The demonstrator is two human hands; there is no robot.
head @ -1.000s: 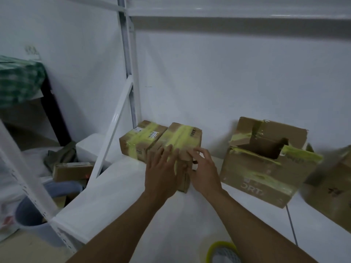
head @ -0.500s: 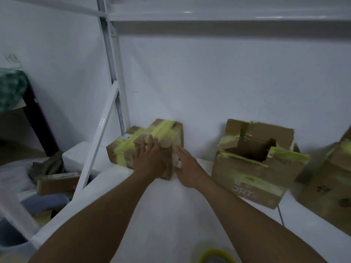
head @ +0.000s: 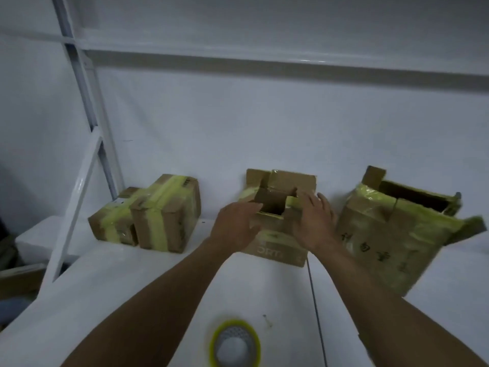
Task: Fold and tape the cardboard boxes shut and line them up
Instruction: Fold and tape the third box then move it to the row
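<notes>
Four cardboard boxes on the white shelf (head: 127, 292), so let's count them off. Over on the left, two are taped shut: a small low box (head: 112, 225) wrapped in yellow-green tape, and pressed right against its right side, a taller box (head: 166, 213) with a broad strip of the same tape running over its top and down its front. That's a pair, side by side, close to the back wall and just beside the white shelf upright (head: 88, 107). Then there's a gap, and here's the action: the middle box (head: 279, 251), top open, back flaps standing up, sits well apart from the taped pair. Both hands are on it. The left hand (head: 232, 230) comes in at the near left corner of the opening, fingers fairly straight and close together, tips on the rim. The right hand (head: 313, 221) lies over the right-hand flap, fingers spread wide and flat on the cardboard, with nothing gripped. Just to the right, nearly touching, stands the fourth and biggest box (head: 391, 245), also open, tilted, with loose tape ragged along its top edge and dark writing on its front. One roll of yellow tape (head: 235, 343) lies flat on the shelf near the front edge, between the two forearms. So that's two sealed, two open, one roll, two hands.
</notes>
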